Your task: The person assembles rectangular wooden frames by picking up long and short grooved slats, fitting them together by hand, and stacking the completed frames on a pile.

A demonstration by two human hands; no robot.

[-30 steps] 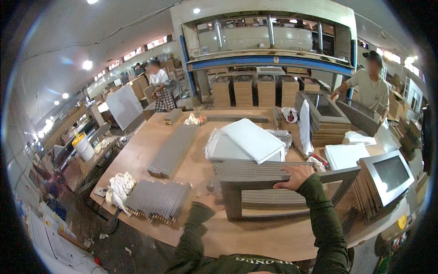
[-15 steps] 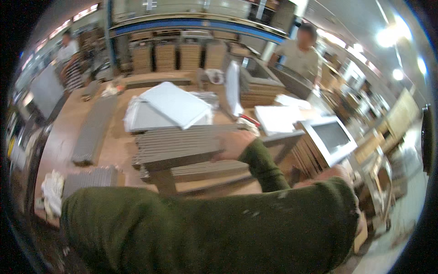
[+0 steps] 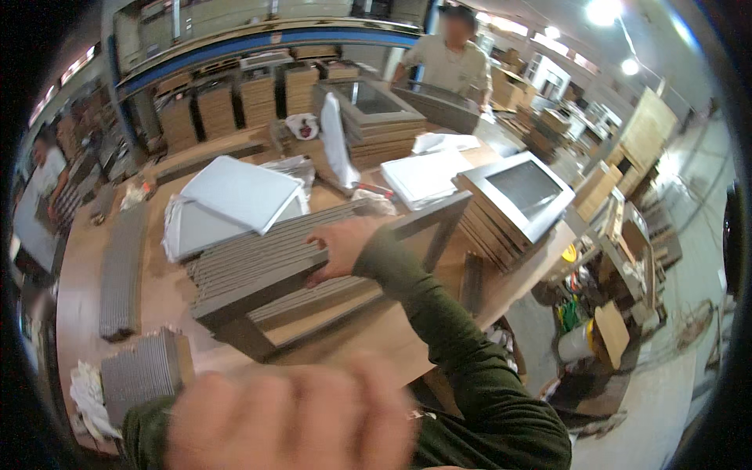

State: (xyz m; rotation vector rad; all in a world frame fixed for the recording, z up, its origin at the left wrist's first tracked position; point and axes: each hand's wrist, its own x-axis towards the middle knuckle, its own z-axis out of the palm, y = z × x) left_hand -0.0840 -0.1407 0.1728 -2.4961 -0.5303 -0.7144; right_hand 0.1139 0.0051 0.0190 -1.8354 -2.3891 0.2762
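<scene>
The right hand (image 3: 345,247) clamps the top of a grey rectangular frame (image 3: 274,293), standing edgewise on the wooden surface (image 3: 388,337). The left hand (image 3: 290,415) is a curled blur, nearer (I can't tell if it holds anything). A slackened grip could topple the frame toward the near edge, its roomiest side; grey slats (image 3: 254,247) crowd its far side, framed panels (image 3: 521,192) its right.

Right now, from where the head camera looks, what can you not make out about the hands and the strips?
- Head view: whether the left hand holds anything; it is blurred and its palm is hidden.
- Head view: the count of grey strips behind the grey frame; the frame and right hand cover part.
- Head view: the near end of the lower-left stack, partly behind the left sleeve.
</scene>
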